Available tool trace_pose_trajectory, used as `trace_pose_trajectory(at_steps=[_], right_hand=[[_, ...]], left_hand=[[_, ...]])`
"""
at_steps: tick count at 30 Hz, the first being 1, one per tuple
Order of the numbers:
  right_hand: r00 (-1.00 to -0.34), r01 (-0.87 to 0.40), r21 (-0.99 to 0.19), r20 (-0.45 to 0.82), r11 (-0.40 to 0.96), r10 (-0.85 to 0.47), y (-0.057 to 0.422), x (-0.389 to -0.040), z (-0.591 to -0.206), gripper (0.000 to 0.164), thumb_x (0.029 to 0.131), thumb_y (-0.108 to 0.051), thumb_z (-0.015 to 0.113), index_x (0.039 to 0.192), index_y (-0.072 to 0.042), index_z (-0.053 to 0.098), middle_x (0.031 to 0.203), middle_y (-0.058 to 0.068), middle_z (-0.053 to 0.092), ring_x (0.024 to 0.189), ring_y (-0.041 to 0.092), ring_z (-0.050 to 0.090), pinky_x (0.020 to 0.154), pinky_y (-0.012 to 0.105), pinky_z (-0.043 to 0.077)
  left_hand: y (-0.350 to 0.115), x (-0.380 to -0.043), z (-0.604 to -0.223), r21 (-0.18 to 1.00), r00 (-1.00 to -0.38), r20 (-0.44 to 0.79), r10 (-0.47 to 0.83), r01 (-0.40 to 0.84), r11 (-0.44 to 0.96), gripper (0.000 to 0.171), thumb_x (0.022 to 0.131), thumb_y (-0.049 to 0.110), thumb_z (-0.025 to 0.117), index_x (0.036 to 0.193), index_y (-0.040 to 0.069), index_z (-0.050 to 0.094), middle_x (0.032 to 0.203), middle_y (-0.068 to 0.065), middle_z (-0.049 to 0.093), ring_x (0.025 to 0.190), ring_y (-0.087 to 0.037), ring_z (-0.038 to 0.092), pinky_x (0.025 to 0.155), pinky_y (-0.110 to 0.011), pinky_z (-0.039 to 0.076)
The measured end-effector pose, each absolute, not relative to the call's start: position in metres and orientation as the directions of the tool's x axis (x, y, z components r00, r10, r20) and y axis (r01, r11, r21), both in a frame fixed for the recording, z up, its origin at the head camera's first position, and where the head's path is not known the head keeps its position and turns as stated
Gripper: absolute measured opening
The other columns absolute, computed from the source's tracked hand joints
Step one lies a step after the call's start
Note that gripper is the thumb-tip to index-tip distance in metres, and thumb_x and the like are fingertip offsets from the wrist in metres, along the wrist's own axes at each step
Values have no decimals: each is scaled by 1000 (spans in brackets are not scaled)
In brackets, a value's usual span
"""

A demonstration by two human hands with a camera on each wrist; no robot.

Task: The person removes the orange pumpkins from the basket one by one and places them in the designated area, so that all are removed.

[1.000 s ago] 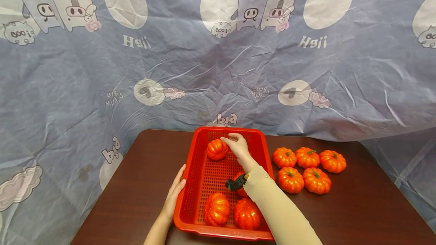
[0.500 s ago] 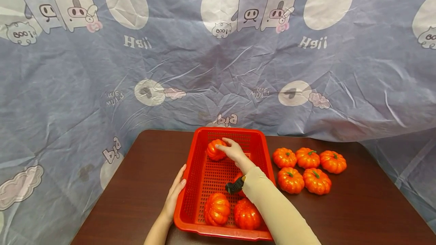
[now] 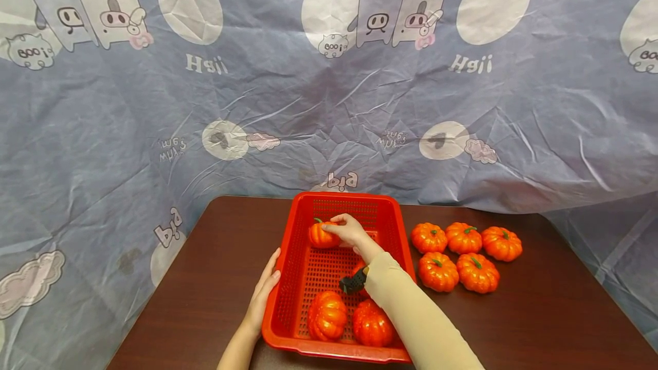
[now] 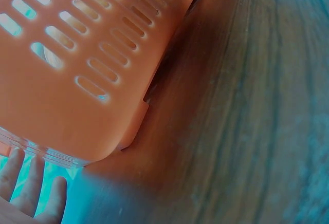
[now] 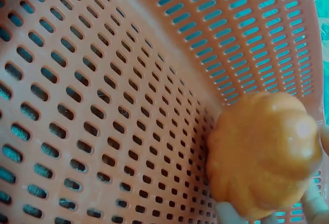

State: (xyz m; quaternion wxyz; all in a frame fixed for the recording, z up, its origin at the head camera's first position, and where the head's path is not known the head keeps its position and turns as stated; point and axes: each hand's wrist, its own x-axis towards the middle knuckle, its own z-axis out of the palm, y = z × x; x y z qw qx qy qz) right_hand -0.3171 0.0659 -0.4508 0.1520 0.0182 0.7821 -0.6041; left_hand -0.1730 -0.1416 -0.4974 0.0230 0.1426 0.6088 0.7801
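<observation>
Though partly out of view, right-hand grip (image 3: pixel 354 232) apparently clamped on the pumpkin (image 3: pixel 319 237) at its left.

a brown table (image 3: pixel 221 256), its grain streaked in the left wrist view, carries a red basket (image 3: pixel 334 350) near its middle. to the right of the basket, five orange pumpkins (image 3: pixel 478 273) sit directly on the wood, three in the far row, two in the near.

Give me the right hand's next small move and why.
Probably lift the far pumpkin straight up: the right hand grips it, nothing lies on top of it, and the left hand rests along the basket, likely steadying it.
</observation>
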Motion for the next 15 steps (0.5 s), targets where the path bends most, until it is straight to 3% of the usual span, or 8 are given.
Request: trace_pose_trajectory(at_steps=[6,11,15], right_hand=[[-940,221,-918,-291,328,-181,66,-315,-449,67,78,-24,77,129,4,44,125,21,47,105,29,57,82,41,51],[-939,239,-924,-299,299,-172,66,-314,-446,68,77,-20,78,129,8,45,127,22,48,99,25,60,83,37,51],[-952,214,-927,-268,308,-145,68,-315,-444,67,75,-20,79,127,9,48,129,23,48,104,26,57,86,37,49]], left_hand=[[-142,-174,-501,958,-961,190,202,137,-252,53,102,22,28,152,16,9,154,-8,11,134,-24,24,100,-22,33],[-142,-177,-507,961,-963,188,192,141,-236,52,102,23,28,152,20,12,154,-7,12,134,-25,23,100,-22,32],[-142,-176,-504,960,-962,188,196,138,-242,53,102,23,28,152,18,11,154,-7,12,134,-27,23,100,-23,33]])
